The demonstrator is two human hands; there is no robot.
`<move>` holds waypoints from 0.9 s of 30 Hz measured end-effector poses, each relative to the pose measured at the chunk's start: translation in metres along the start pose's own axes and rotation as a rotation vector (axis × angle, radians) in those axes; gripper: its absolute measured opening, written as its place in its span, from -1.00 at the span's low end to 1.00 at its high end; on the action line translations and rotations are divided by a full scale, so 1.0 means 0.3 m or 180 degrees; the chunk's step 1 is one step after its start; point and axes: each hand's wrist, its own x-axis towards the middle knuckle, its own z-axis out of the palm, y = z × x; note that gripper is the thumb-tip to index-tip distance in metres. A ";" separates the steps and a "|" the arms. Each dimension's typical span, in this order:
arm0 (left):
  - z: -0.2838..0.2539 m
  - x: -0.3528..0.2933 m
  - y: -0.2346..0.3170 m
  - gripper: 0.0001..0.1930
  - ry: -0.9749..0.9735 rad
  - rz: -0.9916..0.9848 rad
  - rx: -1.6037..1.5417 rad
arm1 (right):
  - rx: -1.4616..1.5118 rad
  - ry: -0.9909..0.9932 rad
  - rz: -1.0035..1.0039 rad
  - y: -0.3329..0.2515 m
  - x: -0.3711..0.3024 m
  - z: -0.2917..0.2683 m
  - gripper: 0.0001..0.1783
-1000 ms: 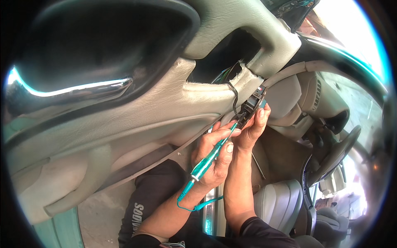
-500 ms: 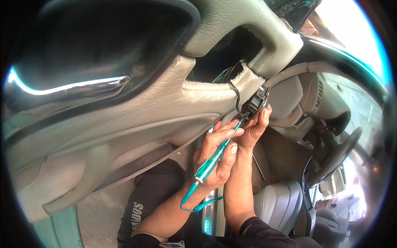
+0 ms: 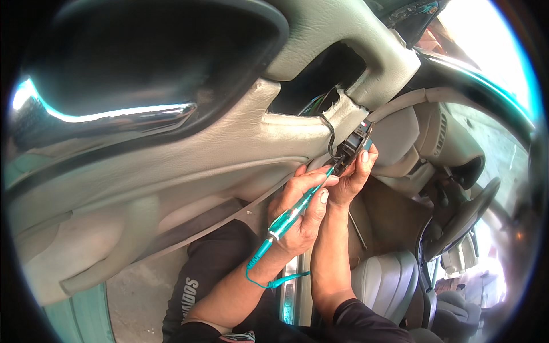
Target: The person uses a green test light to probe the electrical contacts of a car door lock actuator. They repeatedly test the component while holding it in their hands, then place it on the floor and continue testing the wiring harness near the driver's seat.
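Note:
My left hand (image 3: 300, 214) is closed round a translucent teal test light (image 3: 286, 222), a pen-like probe with a coiled cable at its rear. Its tip reaches the near end of a black car door switch unit (image 3: 353, 144); whether the tip touches a contact is too small to tell. My right hand (image 3: 353, 178) grips that unit from the right side, the thumb along its edge. Dark wires (image 3: 330, 134) run from the unit up into an opening in the beige door panel (image 3: 229, 137).
The door's pull handle (image 3: 386, 74) rises above the opening, and a chrome-edged door lever (image 3: 137, 113) lies at the left. To the right are a grey seat (image 3: 386, 280), the steering wheel (image 3: 466, 220) and the dashboard (image 3: 452, 134). Concrete ground (image 3: 143, 303) shows below the door.
The door panel sits slightly further right in view. Both hands keep their grips, and the test light's tip stays at the switch unit. The coiled cable has shifted a little.

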 end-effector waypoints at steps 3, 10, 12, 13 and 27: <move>0.000 -0.001 0.003 -0.82 0.0032 -0.0012 -0.0026 | -0.0069 0.0050 -0.0060 0.004 -0.004 0.001 -0.61; -0.007 -0.006 -0.010 -0.81 0.0052 -0.0024 -0.0152 | -0.0079 0.0093 -0.0153 0.006 -0.005 0.025 -0.67; -0.008 -0.002 -0.004 -0.81 0.0004 -0.0017 -0.0128 | 0.0111 0.0012 -0.0030 0.006 -0.008 0.007 -0.63; -0.005 -0.003 -0.001 -0.81 -0.0018 -0.0012 -0.0121 | 0.0226 -0.0105 0.0040 -0.003 -0.010 -0.008 -0.57; -0.006 -0.009 -0.003 -0.81 0.0057 0.0009 -0.0213 | -0.0079 0.0042 0.0200 0.005 -0.009 -0.024 -0.48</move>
